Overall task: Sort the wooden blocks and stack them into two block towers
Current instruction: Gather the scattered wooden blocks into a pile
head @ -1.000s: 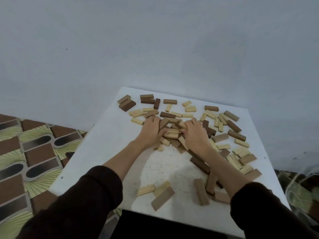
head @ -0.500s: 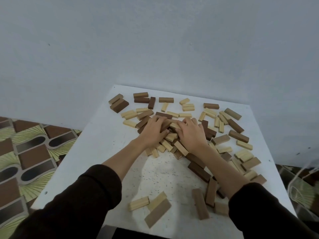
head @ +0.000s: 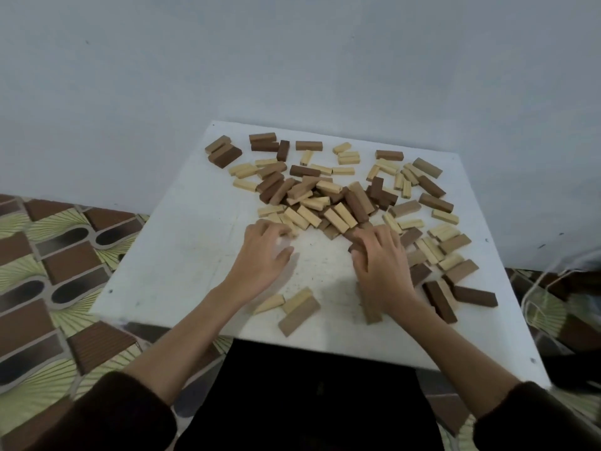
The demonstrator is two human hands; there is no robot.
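Both hands drawn back from the block pile (head: 320,203): left hand (head: 261,262) loosely curled, fingertips touching pale blocks; right hand (head: 380,265) curled over a dark block (head: 355,247) on the worktop (head: 182,242).

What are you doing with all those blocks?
A person sits at a white table covered in scattered wooden blocks, light and dark ones mixed together. The left hand and the right hand reach into the near edge of the heap. What the fingers grip is too blurred to tell. No tower stands yet.
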